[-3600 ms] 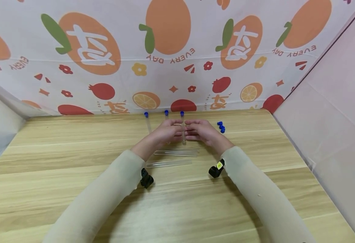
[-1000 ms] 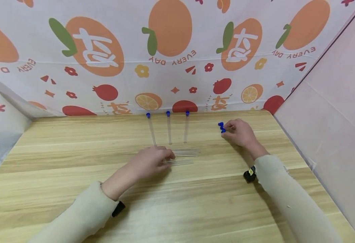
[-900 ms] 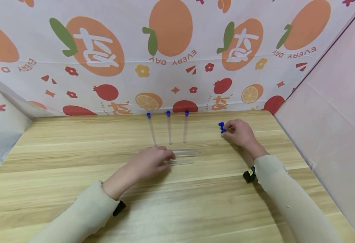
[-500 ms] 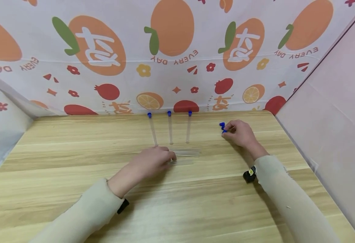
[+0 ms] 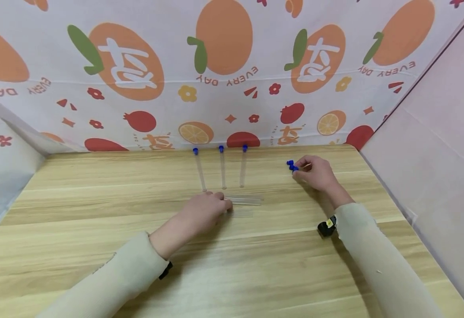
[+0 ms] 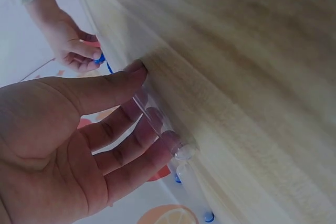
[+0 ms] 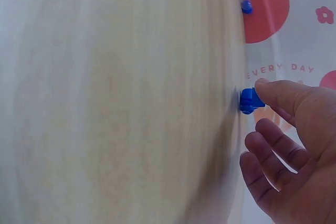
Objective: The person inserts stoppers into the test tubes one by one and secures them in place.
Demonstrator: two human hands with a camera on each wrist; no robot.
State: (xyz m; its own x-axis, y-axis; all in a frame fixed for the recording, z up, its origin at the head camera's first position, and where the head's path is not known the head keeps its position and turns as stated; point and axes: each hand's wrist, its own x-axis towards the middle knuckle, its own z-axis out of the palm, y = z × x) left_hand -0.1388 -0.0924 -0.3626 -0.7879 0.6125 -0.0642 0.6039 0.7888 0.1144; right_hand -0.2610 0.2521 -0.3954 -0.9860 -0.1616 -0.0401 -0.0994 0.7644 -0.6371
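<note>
Here's the clear tube [image 5: 243,214], near the middle of the bench [image 5: 255,269], and I've got the left hand [image 5: 204,212] on it: thumb on one side, fingertips on the other, a pinch that my left wrist view shows up close. Whether the tube touches the wood, I can't tell from here. Over to the right, well apart, the right hand [image 5: 316,174] has a blue cap [image 5: 295,169] between thumb and forefinger, the other fingers loosely bent and clear of it. Two more blue caps [image 5: 290,162] sit right beside that one, on the side toward the wall.

Just beyond the left hand's tube I see loose tubes [image 5: 245,200] lying crosswise, partly hidden by the fingers. Farther back, three capped tubes [image 5: 222,170] lie side by side, blue ends toward the far edge. Pale sleeves [image 5: 368,247] on both arms, a black wrist camera [image 5: 326,227] at the right cuff. And behind it all, a white cloth [image 5: 216,99] printed with oranges, red fruit and flowers.
</note>
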